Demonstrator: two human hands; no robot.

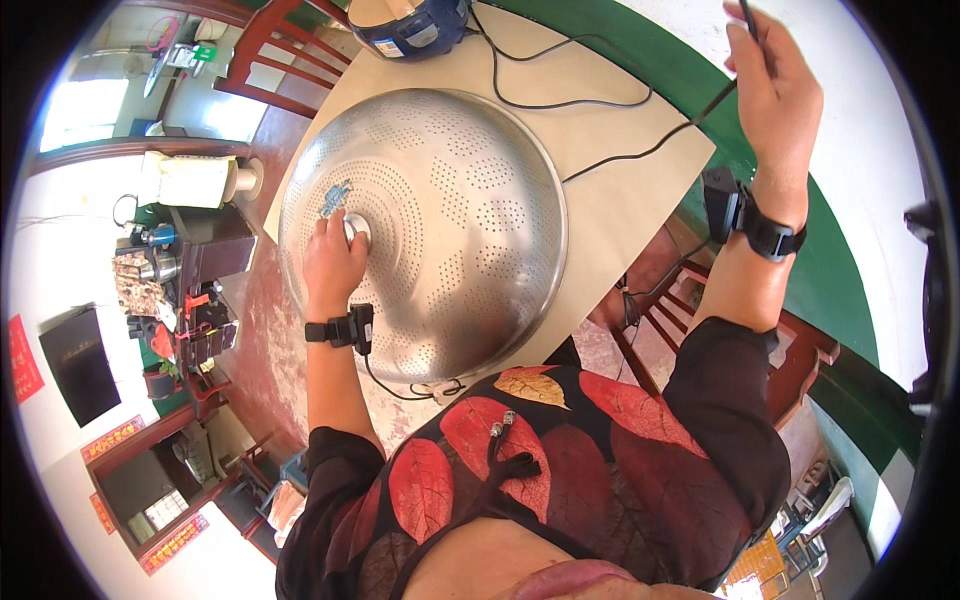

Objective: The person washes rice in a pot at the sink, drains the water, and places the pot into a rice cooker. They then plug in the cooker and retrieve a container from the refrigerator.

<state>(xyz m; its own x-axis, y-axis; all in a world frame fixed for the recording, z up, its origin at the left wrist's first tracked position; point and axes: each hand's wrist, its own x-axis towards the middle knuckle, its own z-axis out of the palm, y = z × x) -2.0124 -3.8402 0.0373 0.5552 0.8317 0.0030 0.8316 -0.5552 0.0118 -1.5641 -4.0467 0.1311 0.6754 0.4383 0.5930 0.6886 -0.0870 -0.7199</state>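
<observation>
A large perforated stainless-steel dome cover [480, 225] rests on a beige tabletop [622, 225]. My left hand [335, 259] is closed around the metal knob [355, 225] at its top. Beside the knob is a small blue mark or sticker [335, 198]. Up at the right, away from the cover, my right hand [780, 94] pinches a black cord [660, 142]. The cord's other visible end reaches the cover's rim. What lies beneath the cover is hidden.
A dark blue appliance [416, 34] stands at the table's far side, its black cable [570, 105] looping over the tabletop. Wooden chairs [277, 60] flank the table. A green-and-white wall [832, 225] runs along the right. Cluttered dark furniture [217, 247] stands to the left.
</observation>
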